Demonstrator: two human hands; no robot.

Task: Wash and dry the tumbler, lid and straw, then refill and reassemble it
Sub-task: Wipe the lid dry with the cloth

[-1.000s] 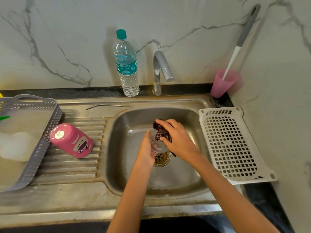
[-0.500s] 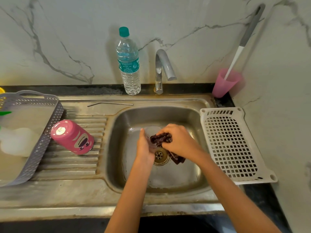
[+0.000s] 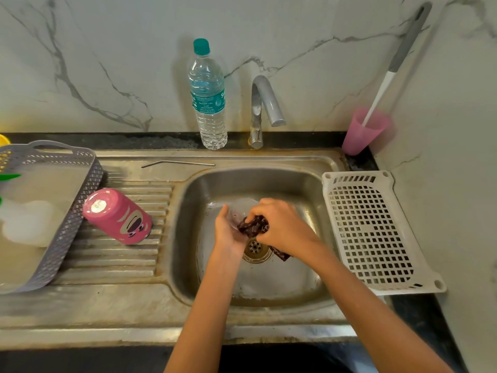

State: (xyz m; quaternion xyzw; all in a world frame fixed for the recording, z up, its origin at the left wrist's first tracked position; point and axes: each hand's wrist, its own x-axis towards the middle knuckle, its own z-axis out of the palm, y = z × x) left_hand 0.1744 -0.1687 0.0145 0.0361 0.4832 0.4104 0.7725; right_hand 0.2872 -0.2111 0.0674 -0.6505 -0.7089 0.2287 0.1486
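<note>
Over the steel sink (image 3: 188,265), crumpled cloth (image 3: 254,227) touches clear lid (image 3: 242,208).

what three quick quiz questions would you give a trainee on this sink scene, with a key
1. True or false: the metal straw lies inside the sink basin.
2. The left-hand grip holds the clear lid over the basin. What does the right-hand grip press against it? A) dark cloth B) long-handled brush C) water bottle
3. Fill in: the pink tumbler rests on the ribbed ____ to the left of the basin.

Key: 1 false, it lies on the ledge behind the basin; 2 A; 3 drainboard.
</note>
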